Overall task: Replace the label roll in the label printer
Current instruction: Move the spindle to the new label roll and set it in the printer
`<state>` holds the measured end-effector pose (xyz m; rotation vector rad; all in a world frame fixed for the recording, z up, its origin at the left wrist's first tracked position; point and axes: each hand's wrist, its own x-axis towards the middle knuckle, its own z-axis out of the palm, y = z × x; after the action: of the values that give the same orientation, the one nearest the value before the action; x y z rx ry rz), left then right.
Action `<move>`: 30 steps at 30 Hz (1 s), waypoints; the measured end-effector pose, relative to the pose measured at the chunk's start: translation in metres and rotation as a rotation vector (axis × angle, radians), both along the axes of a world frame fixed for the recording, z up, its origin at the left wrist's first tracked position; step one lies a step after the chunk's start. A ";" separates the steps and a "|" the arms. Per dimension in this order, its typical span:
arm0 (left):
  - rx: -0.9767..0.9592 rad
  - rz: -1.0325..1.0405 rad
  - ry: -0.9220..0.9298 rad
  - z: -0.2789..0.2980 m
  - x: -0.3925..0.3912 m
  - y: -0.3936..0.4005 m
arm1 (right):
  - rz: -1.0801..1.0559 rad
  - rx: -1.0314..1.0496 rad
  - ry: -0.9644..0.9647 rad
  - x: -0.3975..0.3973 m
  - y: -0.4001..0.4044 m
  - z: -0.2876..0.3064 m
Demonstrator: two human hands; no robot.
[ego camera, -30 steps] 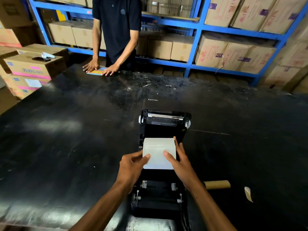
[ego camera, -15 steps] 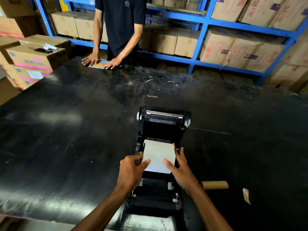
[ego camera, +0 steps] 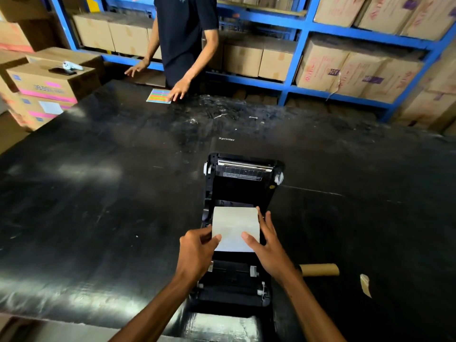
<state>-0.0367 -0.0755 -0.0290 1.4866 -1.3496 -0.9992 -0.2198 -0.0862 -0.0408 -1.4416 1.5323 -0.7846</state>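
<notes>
The black label printer (ego camera: 243,183) stands open on the black table (ego camera: 98,193), its lid tipped back away from me. A white label roll (ego camera: 234,225) sits in the printer's bay. My left hand (ego camera: 197,250) grips the roll's left side with thumb on top. On the roll's right side my right hand (ego camera: 269,245) holds it, fingers stretched along the edge. An empty brown cardboard core (ego camera: 320,269) lies on the table just right of the printer. The roll's underside and its seating are hidden.
A person in a dark shirt (ego camera: 185,33) stands at the table's far edge, one hand on a coloured sheet (ego camera: 158,95). Cardboard boxes (ego camera: 47,85) are stacked at the left. Blue shelving (ego camera: 296,53) holds more boxes behind. A paper scrap (ego camera: 365,285) lies at the right.
The roll and both my hands have come slightly lower into the printer bay. The person opposite has lifted one hand off the coloured sheet and moved it to the side.
</notes>
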 end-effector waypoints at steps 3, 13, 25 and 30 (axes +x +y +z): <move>-0.003 -0.005 -0.028 0.000 0.002 0.000 | 0.004 0.003 0.056 0.000 0.001 -0.003; -0.065 -0.036 -0.254 -0.003 0.013 -0.006 | -0.149 0.019 0.188 0.002 0.009 -0.004; -0.068 -0.057 -0.319 -0.010 0.019 -0.001 | -0.536 -0.181 0.244 0.021 0.039 -0.009; -0.067 -0.075 -0.345 -0.009 0.020 -0.004 | -0.494 -0.169 0.283 0.021 0.044 -0.006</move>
<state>-0.0164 -0.0794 -0.0376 1.6182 -1.6756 -0.7564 -0.1990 -0.0421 -0.0471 -1.3486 2.1289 -1.0522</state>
